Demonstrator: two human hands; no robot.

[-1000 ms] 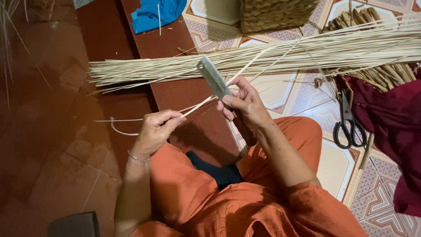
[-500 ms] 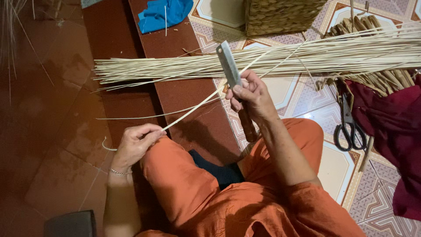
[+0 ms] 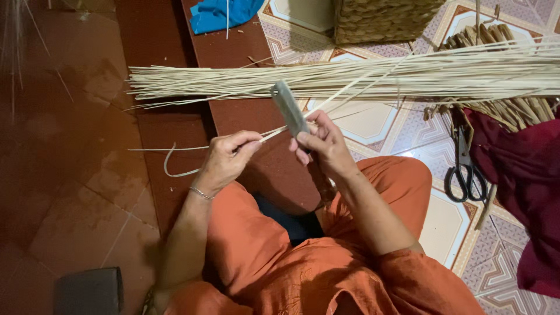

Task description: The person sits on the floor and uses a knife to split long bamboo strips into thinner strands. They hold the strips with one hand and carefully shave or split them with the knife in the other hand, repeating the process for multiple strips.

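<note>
Pinching a pale strip (image 3: 274, 135) between thumb and forefinger, the left hand (image 3: 227, 160) is seen closed tight on it, just left of a flat grey blade (image 3: 289, 109). The blade is held upright and slightly tilted in the right hand (image 3: 324, 149), whose fingers are wrapped around its lower end; the strip is pressed against the blade's side where the two hands nearly meet. Beyond the blade the strip runs up and right into a long bundle (image 3: 408, 76) of like strips laid across the floor; behind the left hand a loose tail curls down over the dark red mat (image 3: 245, 46). Both hands are held above an orange-clad lap (image 3: 262, 245). Open room is left on the brown tiles (image 3: 70, 175) to the left. To the right the space is crowded: scissors (image 3: 464, 166) lie on patterned tiles, just beside a maroon cloth (image 3: 525, 186). A woven basket (image 3: 385, 17) and a blue cloth (image 3: 221, 11) sit at the far edge, past the bundle.
</note>
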